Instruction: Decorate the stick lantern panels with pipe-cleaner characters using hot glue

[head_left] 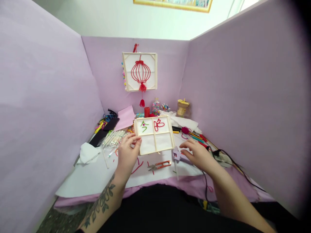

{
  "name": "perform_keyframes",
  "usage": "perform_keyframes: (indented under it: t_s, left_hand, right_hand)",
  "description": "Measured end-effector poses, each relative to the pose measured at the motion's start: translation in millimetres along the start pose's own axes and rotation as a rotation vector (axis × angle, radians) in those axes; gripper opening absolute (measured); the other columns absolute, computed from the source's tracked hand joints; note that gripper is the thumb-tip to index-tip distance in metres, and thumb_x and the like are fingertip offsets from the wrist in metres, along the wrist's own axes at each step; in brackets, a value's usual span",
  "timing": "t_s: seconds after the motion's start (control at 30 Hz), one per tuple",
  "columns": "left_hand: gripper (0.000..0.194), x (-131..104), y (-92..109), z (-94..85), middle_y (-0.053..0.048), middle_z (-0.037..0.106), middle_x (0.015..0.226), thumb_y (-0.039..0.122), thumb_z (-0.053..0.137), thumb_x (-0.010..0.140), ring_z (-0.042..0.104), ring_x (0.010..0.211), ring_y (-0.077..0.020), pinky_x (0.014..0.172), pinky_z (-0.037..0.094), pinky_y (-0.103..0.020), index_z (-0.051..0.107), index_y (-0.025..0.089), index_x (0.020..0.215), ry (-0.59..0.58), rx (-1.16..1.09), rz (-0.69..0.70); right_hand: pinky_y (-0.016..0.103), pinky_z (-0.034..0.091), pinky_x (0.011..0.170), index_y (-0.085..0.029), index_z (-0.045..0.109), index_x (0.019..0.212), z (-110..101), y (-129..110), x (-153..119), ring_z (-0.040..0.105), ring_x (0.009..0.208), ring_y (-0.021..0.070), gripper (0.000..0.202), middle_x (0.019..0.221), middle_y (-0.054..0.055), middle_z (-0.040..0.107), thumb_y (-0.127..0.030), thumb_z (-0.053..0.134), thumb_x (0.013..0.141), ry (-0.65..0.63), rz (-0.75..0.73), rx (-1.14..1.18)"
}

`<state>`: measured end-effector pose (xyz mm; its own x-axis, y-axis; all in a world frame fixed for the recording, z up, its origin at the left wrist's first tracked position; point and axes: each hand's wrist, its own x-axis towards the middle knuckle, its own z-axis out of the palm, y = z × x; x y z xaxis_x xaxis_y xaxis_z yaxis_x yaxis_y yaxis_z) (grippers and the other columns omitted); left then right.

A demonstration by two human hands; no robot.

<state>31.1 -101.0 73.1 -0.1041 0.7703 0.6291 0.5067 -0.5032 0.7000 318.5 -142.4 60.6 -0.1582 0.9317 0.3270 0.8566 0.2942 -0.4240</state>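
Note:
My left hand point(130, 147) pinches the left edge of a wooden frame point(155, 139), which is tilted up above the table. White paper backs the frame, and thin bars split it into quarters. A green character point(144, 126) sits in its upper left quarter, a red one point(159, 124) in the upper right; both lower quarters are plain white. My right hand point(194, 152) is off the frame's right side, fingers apart and slightly curled, above a pale purple glue gun point(179, 155). Orange-handled thread snips point(160, 165) lie below the frame, beside short red strips point(137, 167).
A lantern picture point(140, 72) with a red tassel hangs on the back panel. Along the back stand a red cylinder point(147, 112), a jar of colourful bits point(156, 106) and a yellow-lidded cup point(182, 108). Packaged sticks point(114, 139) lie left; a black cable point(239, 171) runs right.

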Motion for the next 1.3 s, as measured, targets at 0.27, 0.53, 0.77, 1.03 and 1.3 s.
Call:
perform_keyframes:
  t_s: [0.27,0.53,0.77,1.03,1.3]
  left_hand:
    - [0.017,-1,-1,-1.1,-0.008,0.067,0.109,0.03,0.062,0.083,0.064,0.069,-0.012,0.065,0.058,-0.029,0.074,0.019,0.089,-0.017,0.02,0.03]
    - [0.017,-6,-4,1.6,-0.007,0.068,0.106,0.018,0.059,0.082,0.065,0.081,-0.0145,0.056,0.055,-0.022,0.074,0.02,0.088,0.018,0.03,0.068]
    - [0.014,-7,1,0.1,-0.007,0.068,0.108,0.029,0.068,0.079,0.066,0.077,-0.0141,0.057,0.056,-0.023,0.075,0.021,0.088,0.034,0.057,0.081]
    - [0.017,-11,6,-4.4,-0.009,0.066,0.11,0.028,0.063,0.081,0.064,0.068,-0.0099,0.05,0.054,-0.02,0.074,0.018,0.09,-0.007,-0.03,-0.004]
    - [0.017,-13,5,-6.4,-0.008,0.066,0.111,0.026,0.062,0.08,0.064,0.071,-0.0097,0.052,0.054,-0.019,0.074,0.019,0.09,-0.017,-0.008,-0.027]
  right_hand:
    - [0.034,0.049,0.08,-0.022,0.065,0.097,27,-137,48,0.059,0.09,0.0218,0.013,0.092,0.008,0.063,-0.023,0.053,0.091,0.298,-0.369,0.146]
    - [0.034,0.048,0.077,-0.02,0.059,0.086,49,-142,63,0.057,0.087,0.0233,0.009,0.09,0.009,0.063,-0.02,0.051,0.089,0.339,-0.293,0.044]
    - [0.03,0.045,0.072,-0.021,0.057,0.078,28,-128,64,0.055,0.075,0.0177,0.011,0.078,0.003,0.06,-0.02,0.053,0.087,0.396,-0.288,0.332]
    - [0.032,0.042,0.075,-0.021,0.066,0.073,-21,-55,83,0.053,0.08,0.0173,0.011,0.082,0.002,0.056,-0.031,0.065,0.077,0.441,-0.116,0.435]
    - [0.033,0.043,0.073,-0.021,0.066,0.073,-3,-50,90,0.052,0.078,0.0177,0.008,0.083,0.002,0.054,-0.027,0.065,0.078,0.359,-0.233,0.443]
